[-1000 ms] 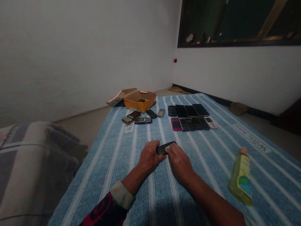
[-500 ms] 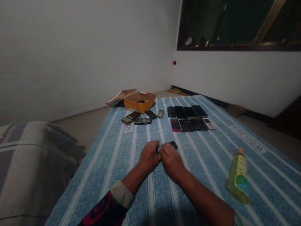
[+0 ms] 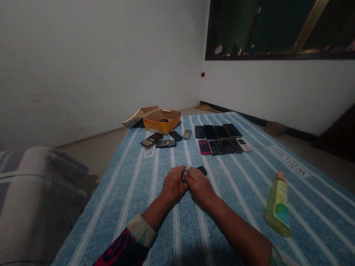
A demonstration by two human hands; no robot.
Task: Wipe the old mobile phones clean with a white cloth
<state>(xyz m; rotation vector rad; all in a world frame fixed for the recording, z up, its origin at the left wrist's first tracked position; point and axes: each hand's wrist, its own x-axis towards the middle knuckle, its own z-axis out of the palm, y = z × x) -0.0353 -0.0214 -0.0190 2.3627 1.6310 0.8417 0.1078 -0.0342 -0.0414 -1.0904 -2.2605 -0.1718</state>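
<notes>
Both hands meet over a dark mobile phone [image 3: 202, 170] near the middle of the striped cloth [image 3: 163, 225]. My left hand [image 3: 174, 184] is closed at the phone's left end. Curled over its middle is my right hand [image 3: 199, 186], which hides most of it; the far right end sticks out past the knuckles. Beyond the hands, at the right, lie two rows of phones, among them a pink phone [image 3: 204, 147] and a white phone [image 3: 244, 145]. Several loose phones, including a keypad phone [image 3: 165, 143], lie at the left.
An open orange cardboard box [image 3: 162, 125] stands at the far left end of the cloth, something dark inside it. A bottle of yellow-green liquid [image 3: 278, 207] lies on the right. Beside the left edge is a covered, light-coloured bulk [image 3: 30, 207].
The whole view has shifted slightly, so things appear a little further left. Both hands stay on the phone, and the right fingers have moved slightly over it.
</notes>
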